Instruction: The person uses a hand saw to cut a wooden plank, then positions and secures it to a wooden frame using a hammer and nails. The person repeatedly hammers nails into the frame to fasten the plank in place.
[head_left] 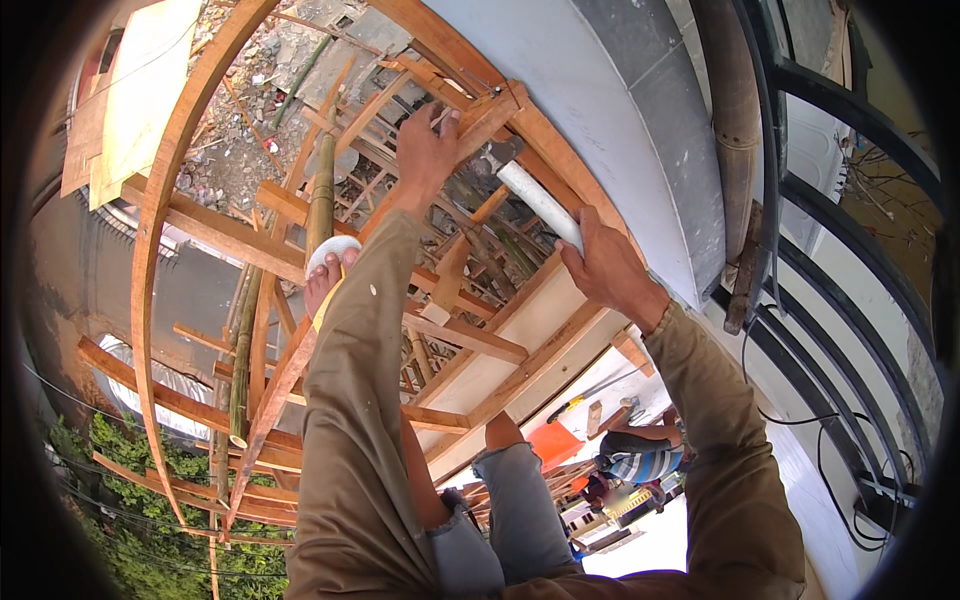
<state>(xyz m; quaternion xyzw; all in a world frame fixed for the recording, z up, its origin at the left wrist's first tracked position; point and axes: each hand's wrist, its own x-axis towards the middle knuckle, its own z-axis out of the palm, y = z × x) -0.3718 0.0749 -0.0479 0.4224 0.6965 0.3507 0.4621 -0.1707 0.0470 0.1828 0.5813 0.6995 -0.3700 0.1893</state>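
My right hand (610,268) grips the white handle of a hammer (535,195), whose dark metal head rests by a joint in the curved wooden frame (560,150). Just left of the hammer head, my left hand (427,150) pinches something small against a wooden slat (488,118); what it holds is too small to tell, perhaps a nail. Both arms wear olive-brown sleeves. My bare foot (325,275) in a white sandal stands on a wooden strut below.
Bamboo poles (320,195) and wooden scaffold struts (465,335) cross beneath me, far above rubble-strewn ground. A grey curved wall (640,110) and black curved railings (850,250) lie to the right. Another person in a striped shirt (640,455) crouches below. Green foliage shows bottom left.
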